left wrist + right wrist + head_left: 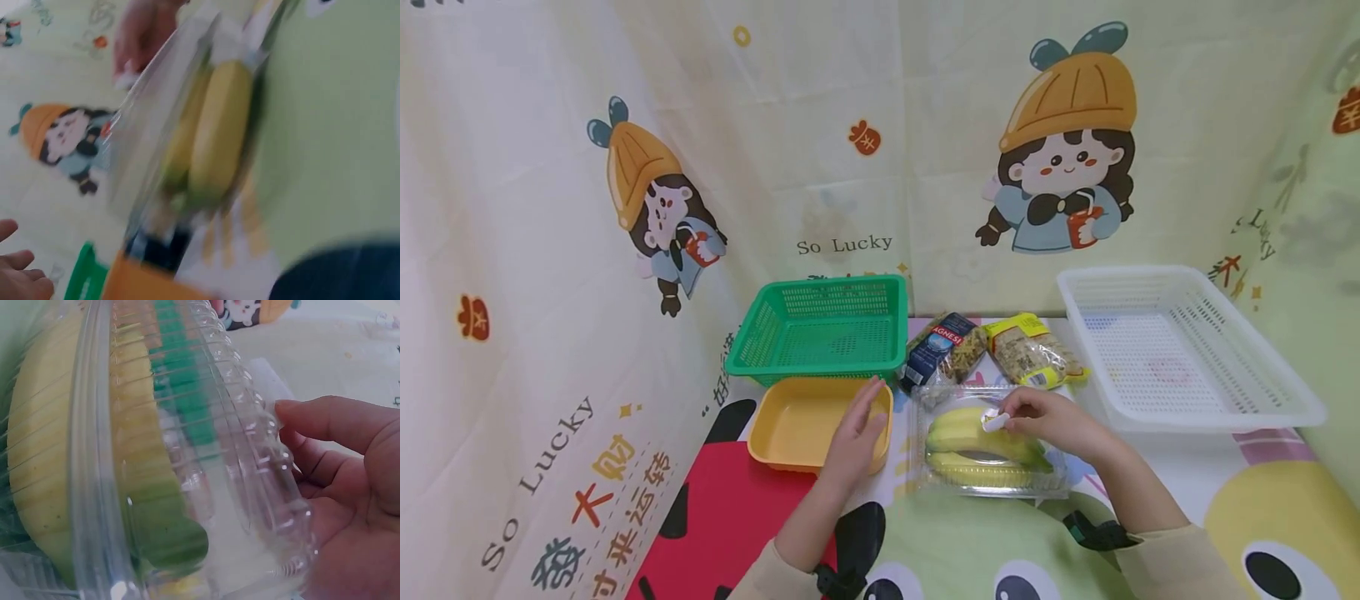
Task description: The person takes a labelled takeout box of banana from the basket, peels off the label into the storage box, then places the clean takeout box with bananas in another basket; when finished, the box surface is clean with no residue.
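Observation:
A clear plastic clamshell box [928, 475] with yellow-green bananas [958, 433] inside stands in front of me, its lid closed over them. Above the lid my right hand [1037, 414] pinches a small white piece [997, 422] between thumb and fingers. In the right wrist view the white piece [270, 381] is mostly hidden behind the ridged lid, so its kind is unclear. My left hand [853, 437] is raised over the right side of a yellow tray [775, 454], fingers extended and holding nothing. The left wrist view is blurred but shows the bananas [219, 131] and these fingers [19, 259].
A green basket [820, 367] stands behind the yellow tray. Behind the box lie an Agnesi pasta bag [946, 346] and a yellow-labelled bag [1033, 354]. At right sits a white basket [1195, 417]. A printed curtain [820, 183] closes off the back and sides.

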The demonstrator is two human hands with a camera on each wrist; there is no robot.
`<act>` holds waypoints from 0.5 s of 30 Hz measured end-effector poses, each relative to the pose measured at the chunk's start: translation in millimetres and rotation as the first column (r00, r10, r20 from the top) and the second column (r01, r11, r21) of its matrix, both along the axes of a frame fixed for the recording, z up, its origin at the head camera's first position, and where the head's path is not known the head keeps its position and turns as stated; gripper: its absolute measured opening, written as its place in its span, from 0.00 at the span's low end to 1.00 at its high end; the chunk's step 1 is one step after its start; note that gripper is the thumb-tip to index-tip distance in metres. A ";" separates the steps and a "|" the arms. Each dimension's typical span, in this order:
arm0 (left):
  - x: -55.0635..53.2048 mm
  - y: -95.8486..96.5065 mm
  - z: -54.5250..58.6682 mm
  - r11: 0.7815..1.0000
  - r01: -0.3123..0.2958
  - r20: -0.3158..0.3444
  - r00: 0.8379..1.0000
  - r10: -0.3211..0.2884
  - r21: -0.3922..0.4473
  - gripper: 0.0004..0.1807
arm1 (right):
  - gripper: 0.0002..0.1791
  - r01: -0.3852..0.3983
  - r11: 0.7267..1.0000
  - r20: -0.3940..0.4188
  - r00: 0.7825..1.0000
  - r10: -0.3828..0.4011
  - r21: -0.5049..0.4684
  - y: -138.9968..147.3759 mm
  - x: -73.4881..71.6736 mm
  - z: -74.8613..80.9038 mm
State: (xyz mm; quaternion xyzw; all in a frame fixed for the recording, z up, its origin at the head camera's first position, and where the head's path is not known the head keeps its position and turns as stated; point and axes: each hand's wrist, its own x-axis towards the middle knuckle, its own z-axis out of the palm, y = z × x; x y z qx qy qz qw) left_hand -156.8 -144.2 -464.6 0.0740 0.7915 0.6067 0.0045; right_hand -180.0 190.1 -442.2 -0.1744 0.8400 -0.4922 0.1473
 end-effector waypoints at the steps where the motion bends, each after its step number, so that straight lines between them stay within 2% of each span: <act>1: -3.3 -11.8 3.7 1.000 -0.017 -0.005 1.000 0.017 -0.016 0.25 | 0.07 0.014 1.000 -0.010 1.000 -0.014 0.012 0.5 -0.2 0.6; 3: -11.7 -36.5 9.0 0.997 -0.048 0.006 0.999 0.049 -0.056 0.23 | 0.07 0.034 0.999 -0.006 0.999 -0.034 0.020 1.6 -0.5 2.3; 5: -19.2 -60.7 13.5 0.987 -0.083 0.031 0.996 0.088 -0.136 0.23 | 0.09 0.043 0.999 0.010 0.999 -0.043 0.021 2.8 -0.5 4.2; 8: -28.7 -94.9 17.5 0.973 -0.103 0.061 0.991 0.118 -0.206 0.24 | 0.11 0.046 0.999 0.042 0.998 -0.046 0.010 3.0 0.1 7.5; 12: -34.3 -137.4 18.6 0.953 -0.103 0.121 0.982 0.142 -0.286 0.26 | 0.16 0.049 0.999 0.051 0.998 -0.048 -0.022 1.9 0.1 9.1; 15: -35.0 -164.6 16.7 0.934 -0.118 0.167 0.969 0.183 -0.338 0.28 | 0.19 0.090 0.996 0.044 0.995 -0.089 -0.024 1.2 -0.8 8.6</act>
